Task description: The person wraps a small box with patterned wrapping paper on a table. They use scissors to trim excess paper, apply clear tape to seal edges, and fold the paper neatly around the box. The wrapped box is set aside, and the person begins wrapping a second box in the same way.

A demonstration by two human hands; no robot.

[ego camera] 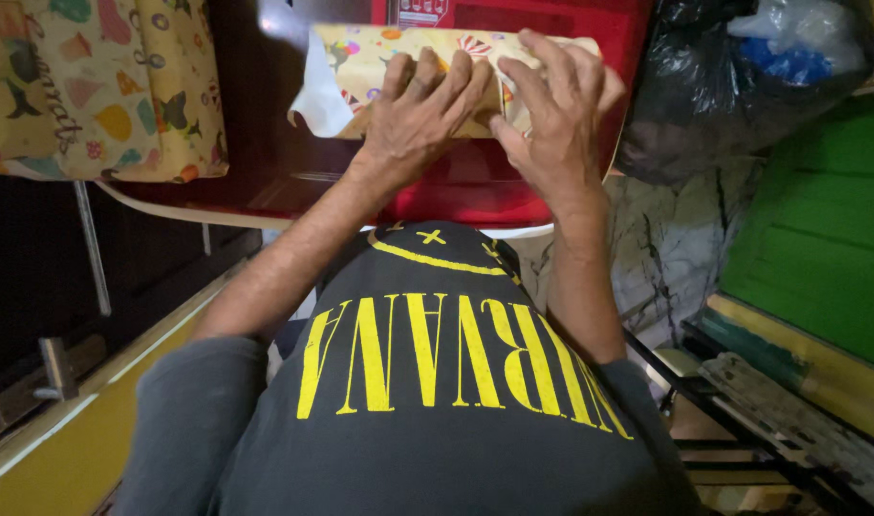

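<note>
Both my hands rest on a box wrapped in yellow patterned gift paper (379,57) that lies on a dark glossy table (265,143). My left hand (420,110) presses flat on the middle of the parcel, fingers spread. My right hand (556,100) lies over the parcel's right end, fingers curled on the paper there. A loose white flap of the paper (322,91) sticks out at the left end. Under the parcel lies a red flat box or mat (475,191).
A larger parcel in the same patterned paper (102,86) sits at the table's left. A black plastic bag (733,76) bulges at the right, beside a green board (819,229). A marble floor (676,239) shows below. My dark shirt with yellow print fills the foreground.
</note>
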